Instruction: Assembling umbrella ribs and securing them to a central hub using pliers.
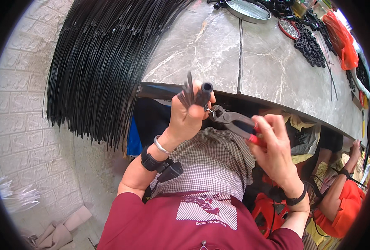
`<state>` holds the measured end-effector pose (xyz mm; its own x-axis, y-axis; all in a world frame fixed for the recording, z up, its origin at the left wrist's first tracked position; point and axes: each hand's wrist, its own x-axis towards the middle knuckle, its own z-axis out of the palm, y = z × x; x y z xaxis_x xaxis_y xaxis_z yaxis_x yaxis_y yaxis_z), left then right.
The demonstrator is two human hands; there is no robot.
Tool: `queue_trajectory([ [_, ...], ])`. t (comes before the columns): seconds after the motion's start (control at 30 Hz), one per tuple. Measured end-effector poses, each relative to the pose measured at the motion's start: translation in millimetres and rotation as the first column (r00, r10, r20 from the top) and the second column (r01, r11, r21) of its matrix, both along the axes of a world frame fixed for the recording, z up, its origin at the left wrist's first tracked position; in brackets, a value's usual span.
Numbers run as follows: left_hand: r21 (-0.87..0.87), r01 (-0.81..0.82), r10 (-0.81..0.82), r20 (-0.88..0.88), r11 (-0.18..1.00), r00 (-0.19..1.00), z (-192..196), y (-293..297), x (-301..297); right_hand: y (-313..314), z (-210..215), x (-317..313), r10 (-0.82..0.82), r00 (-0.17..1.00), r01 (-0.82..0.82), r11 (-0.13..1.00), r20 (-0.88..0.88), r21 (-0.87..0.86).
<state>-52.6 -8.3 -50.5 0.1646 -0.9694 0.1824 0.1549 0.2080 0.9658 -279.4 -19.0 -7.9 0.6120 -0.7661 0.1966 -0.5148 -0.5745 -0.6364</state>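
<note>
Maroon cloth shirt [151, 221] | my left hand [185, 117]: fingers pinch hollow black tube [203, 96], blurred dark strands [188, 92] | my right hand [274, 148]: fingers curl round red-handled metal pincers [234, 120], jaws just beside tube

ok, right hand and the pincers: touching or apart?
Touching. The head view shows it: the right hand is closed around the red handles of the pincers, with no gap between them.
</note>
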Motion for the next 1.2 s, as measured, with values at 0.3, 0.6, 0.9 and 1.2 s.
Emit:
queue_trajectory([
  [0.3, 0.022, 0.159, -0.157, -0.078, 0.987, 0.985, -4.7, 2.5, -1.9, 16.0, -0.6, -7.2, -0.024, 0.997, 0.055, 0.91, -0.08, 0.411],
  [0.6, 0.039, 0.139, -0.131, -0.168, 0.99, 0.977, -11.2, 6.3, 1.4, 0.3, -1.3, -6.3, -0.078, 0.995, 0.086, 0.985, -0.06, 0.148],
  [0.9, -0.003, 0.186, -0.185, -0.13, 0.982, 0.974, -13.6, 6.3, 7.3, 14.7, 5.7, -1.0, 0.042, 0.99, 0.026, 0.878, -0.131, 0.477],
  [1.2, 0.062, 0.158, -0.143, -0.197, 0.986, 0.97, -19.9, 8.5, 8.3, 4.9, 9.5, 0.3, -0.028, 0.996, 0.023, 0.998, -0.09, -0.059],
])
